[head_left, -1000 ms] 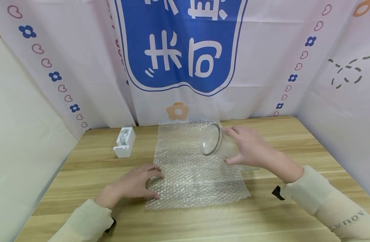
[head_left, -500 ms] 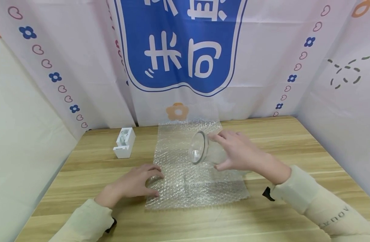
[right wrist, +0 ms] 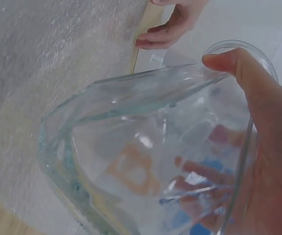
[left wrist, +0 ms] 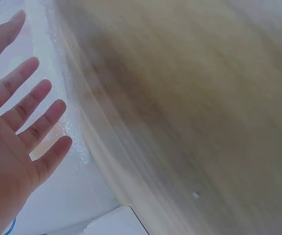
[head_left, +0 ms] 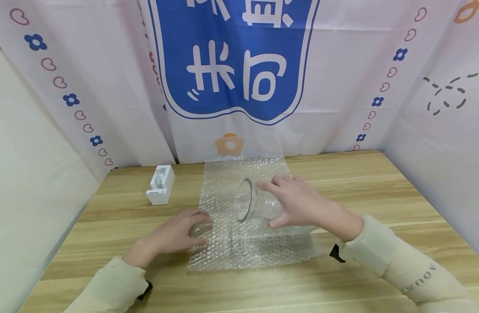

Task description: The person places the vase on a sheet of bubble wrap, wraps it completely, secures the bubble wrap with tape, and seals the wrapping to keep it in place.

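My right hand (head_left: 303, 202) grips a clear glass vase (head_left: 262, 206) that lies on its side over the bubble wrap (head_left: 219, 252), its round mouth turned left. The right wrist view shows the faceted glass body (right wrist: 131, 127) with my thumb near the rim and fingers seen through the glass. Whether the vase touches the wrap, I cannot tell. My left hand (head_left: 172, 234) is at the wrap's left edge with its fingers parted; in the left wrist view the left hand (left wrist: 18, 132) has spread fingers and holds nothing.
A white tape dispenser (head_left: 161, 184) stands on the wooden table (head_left: 118, 217) behind my left hand. The back of the wrap reaches a printed cloth (head_left: 325, 134) hanging behind the table. White panels (head_left: 31, 182) flank both sides.
My right hand has carried the vase left and a little toward me, from the wrap's right part to nearer its middle. The left hand stays almost where it was.
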### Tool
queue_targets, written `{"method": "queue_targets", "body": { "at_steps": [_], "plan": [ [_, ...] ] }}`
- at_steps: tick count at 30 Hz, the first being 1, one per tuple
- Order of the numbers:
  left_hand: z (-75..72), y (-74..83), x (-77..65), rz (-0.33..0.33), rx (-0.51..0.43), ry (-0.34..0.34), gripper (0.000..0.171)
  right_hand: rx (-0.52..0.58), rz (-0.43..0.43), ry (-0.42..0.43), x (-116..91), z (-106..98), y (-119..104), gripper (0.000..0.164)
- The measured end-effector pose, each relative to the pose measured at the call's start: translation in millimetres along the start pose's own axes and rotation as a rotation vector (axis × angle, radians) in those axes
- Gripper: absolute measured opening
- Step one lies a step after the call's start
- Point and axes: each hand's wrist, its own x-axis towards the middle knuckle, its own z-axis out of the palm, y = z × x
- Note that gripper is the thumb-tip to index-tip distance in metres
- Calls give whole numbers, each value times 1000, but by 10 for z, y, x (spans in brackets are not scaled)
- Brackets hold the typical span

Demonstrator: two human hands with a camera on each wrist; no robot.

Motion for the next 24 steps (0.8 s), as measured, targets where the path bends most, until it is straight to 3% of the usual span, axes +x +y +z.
{"method": "queue_targets", "body": {
  "at_steps": [4, 7, 12, 18, 24],
  "plan": [
    [-18, 56, 27, -11, -49, 23, 68, -13, -18, -14, 32, 38, -44, 93],
    [-25, 109, 53, -7, -141, 48, 75, -21, -25, -32, 52, 61, -73, 94],
    [-20, 211, 106, -1, -367, 88, 84, -32, -42, -45, 76, 73, -120, 93],
    [-23, 369, 175, 1, -729, 80, 81, -50, -57, -52, 102, 89, -166, 93],
    [-62, 547, 213, -16, -874, 61, 84, -81, -63, -90, 137, 106, -212, 94]
  ]
}}
